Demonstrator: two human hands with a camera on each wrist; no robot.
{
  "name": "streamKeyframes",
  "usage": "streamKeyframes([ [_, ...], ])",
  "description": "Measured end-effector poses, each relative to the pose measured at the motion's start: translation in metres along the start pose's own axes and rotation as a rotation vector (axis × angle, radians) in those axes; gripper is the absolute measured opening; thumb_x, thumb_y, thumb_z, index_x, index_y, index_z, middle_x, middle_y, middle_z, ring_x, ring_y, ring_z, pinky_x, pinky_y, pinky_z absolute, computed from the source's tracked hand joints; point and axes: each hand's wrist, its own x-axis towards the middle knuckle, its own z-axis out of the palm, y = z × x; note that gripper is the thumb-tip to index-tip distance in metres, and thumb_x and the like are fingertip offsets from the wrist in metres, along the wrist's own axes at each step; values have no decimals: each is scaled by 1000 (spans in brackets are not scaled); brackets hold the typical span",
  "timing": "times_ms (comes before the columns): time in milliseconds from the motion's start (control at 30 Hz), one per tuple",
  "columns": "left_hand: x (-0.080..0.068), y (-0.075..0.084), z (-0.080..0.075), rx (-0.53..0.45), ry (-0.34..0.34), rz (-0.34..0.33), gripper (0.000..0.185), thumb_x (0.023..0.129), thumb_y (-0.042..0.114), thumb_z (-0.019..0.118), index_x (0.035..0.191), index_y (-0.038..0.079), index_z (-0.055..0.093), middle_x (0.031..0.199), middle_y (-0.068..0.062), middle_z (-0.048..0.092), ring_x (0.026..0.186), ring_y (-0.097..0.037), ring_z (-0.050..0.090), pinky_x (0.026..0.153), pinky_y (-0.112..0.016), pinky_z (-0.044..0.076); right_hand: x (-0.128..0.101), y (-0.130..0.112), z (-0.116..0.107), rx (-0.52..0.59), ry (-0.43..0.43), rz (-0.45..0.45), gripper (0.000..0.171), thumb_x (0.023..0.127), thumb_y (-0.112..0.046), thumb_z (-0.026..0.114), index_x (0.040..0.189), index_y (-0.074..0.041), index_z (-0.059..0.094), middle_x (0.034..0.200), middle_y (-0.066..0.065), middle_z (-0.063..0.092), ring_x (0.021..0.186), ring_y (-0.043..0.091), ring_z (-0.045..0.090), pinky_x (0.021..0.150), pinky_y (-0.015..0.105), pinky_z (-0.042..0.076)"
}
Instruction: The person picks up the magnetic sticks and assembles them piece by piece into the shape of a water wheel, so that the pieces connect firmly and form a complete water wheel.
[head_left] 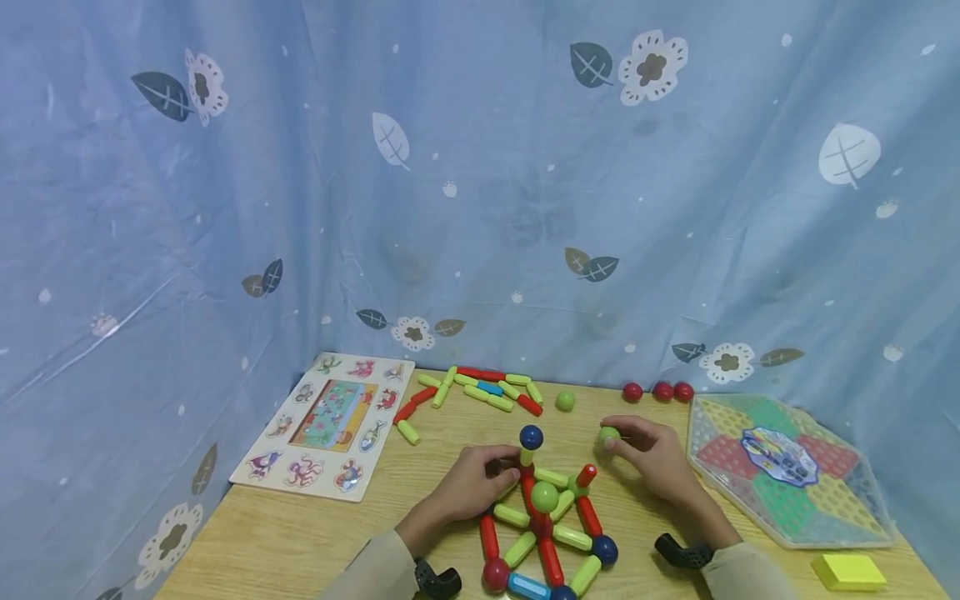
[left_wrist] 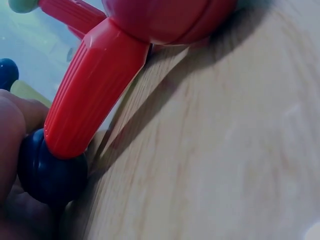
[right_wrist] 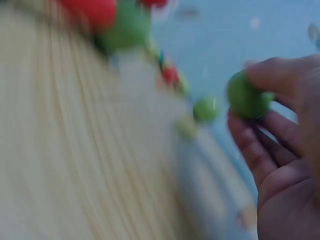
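A construction of plastic magnetic rods and balls stands on the table, with red rods (head_left: 551,560), light green rods (head_left: 512,515) and a green ball (head_left: 544,497) in its upper part. At its left side my left hand (head_left: 471,482) curls its fingers around a dark blue ball (left_wrist: 52,167) joined to a red rod (left_wrist: 95,85). Just beyond those fingertips, another dark blue ball (head_left: 531,437) tops an upright rod. To the right of the construction, my right hand (head_left: 654,457) pinches a green ball (right_wrist: 247,95) between thumb and fingers, raised off the table.
Loose rods (head_left: 487,396) lie along the back, beside a single green ball (head_left: 566,401). Several red balls (head_left: 632,392) sit farther right. A picture puzzle board (head_left: 281,462) is at left, a boxed board game (head_left: 832,487) at right, with a yellow block (head_left: 849,572) before it.
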Motion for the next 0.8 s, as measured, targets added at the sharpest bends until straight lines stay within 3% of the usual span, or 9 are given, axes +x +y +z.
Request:
streamKeyframes([
  [67,0,0,1,-2,1,2,35,109,22,68,142,13,73,132,-1,78,118,-12,72,101,-29,58,-5,-12,-1,184,-17,21,30,106,-7,72,134,2,73,129,15,79,113,1,74,93,18,60],
  [167,0,0,1,-3,8,0,34,109,23,69,140,13,74,130,0,79,116,-11,72,99,-29,58,-15,-30,0,438,-102,-21,31,108,4,61,138,11,65,134,13,77,122,7,73,99,24,61],
  [300,1,2,1,0,31,-14,33,107,25,71,137,12,76,126,0,80,111,-10,73,96,-28,59,-25,-44,8,664,-231,-90,34,108,13,50,141,15,60,138,10,75,129,14,71,105,28,59],
  [400,1,4,1,0,44,-19,33,107,27,72,135,11,77,124,0,81,109,-9,73,94,-28,59,-28,-47,14,697,-250,-101,36,107,15,49,141,15,60,140,9,75,131,15,70,107,29,59],
  [633,2,4,2,7,56,-21,32,106,27,73,134,11,78,124,-1,81,107,-9,72,92,-26,59,-26,-46,20,597,-176,-35,34,108,9,55,141,13,61,139,7,76,129,12,71,106,28,59],
  [800,2,4,2,13,60,-15,33,106,26,73,134,11,78,126,-1,80,108,-10,73,93,-27,59,-24,-43,21,602,-192,-59,36,109,8,52,144,14,58,139,6,75,129,13,71,107,28,58],
])
